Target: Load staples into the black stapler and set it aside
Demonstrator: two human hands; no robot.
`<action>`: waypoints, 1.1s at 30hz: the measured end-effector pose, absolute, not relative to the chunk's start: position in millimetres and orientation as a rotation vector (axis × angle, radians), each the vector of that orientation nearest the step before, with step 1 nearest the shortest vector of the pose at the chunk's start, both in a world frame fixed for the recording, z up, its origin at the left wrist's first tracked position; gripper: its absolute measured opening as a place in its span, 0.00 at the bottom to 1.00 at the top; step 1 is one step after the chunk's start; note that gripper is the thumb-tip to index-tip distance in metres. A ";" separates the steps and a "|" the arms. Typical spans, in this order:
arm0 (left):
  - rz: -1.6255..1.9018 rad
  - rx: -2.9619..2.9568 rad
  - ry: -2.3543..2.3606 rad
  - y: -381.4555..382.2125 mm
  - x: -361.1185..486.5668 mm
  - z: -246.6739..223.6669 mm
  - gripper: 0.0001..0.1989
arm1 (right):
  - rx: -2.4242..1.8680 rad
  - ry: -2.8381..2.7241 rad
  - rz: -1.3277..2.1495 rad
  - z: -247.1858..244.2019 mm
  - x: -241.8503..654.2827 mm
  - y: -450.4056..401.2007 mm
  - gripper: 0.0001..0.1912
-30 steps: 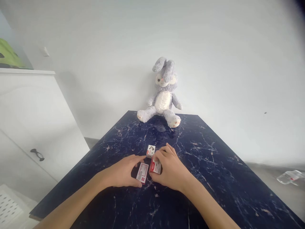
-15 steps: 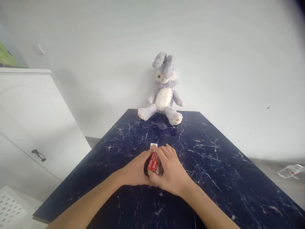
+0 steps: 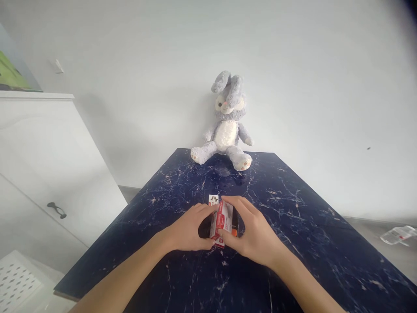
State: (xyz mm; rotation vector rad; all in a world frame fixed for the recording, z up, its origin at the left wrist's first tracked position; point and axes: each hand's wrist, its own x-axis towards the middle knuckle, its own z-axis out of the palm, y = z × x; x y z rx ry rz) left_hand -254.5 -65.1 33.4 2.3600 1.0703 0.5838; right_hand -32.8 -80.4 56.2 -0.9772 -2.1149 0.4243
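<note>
At the middle of the dark blue table (image 3: 182,191), my right hand (image 3: 257,230) grips a small red and white carton (image 3: 225,216) by its two ends. Pressed against that carton's left side is a second narrow red and white carton (image 3: 213,225), with the thumb and fingers of my left hand (image 3: 184,230) closed on its ends. Below them lies a flat white and red box (image 3: 213,199), mostly covered. A dark object with an orange patch (image 3: 234,231) shows partly beside my right thumb; its kind is unclear.
A grey plush rabbit (image 3: 226,134) sits at the table's far edge against the wall. To the left stands a white cabinet (image 3: 48,152) with a dark handle. A white perforated stool or crate (image 3: 16,278) is at lower left, and a clear plastic item (image 3: 397,234) lies on the floor at right.
My hands have drawn slightly apart, and the cartons have tilted, with the right one's white face now showing. More of the box and orange patch beneath is visible. The view shifted slightly.
</note>
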 end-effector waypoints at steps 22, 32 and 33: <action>0.488 2.219 1.110 -59.9 -260.5 17.1 0.56 | -1.054 -2.448 0.173 35.5 -40.7 -80.3 0.12; 0.506 2.214 1.220 -60.7 -250.1 14.2 0.52 | -1.577 -1.883 0.485 38.1 -12.5 -57.4 0.21; 0.508 2.234 1.199 -61.5 -250.7 16.5 0.53 | -1.613 -1.864 0.615 33.9 -9.0 -53.0 0.22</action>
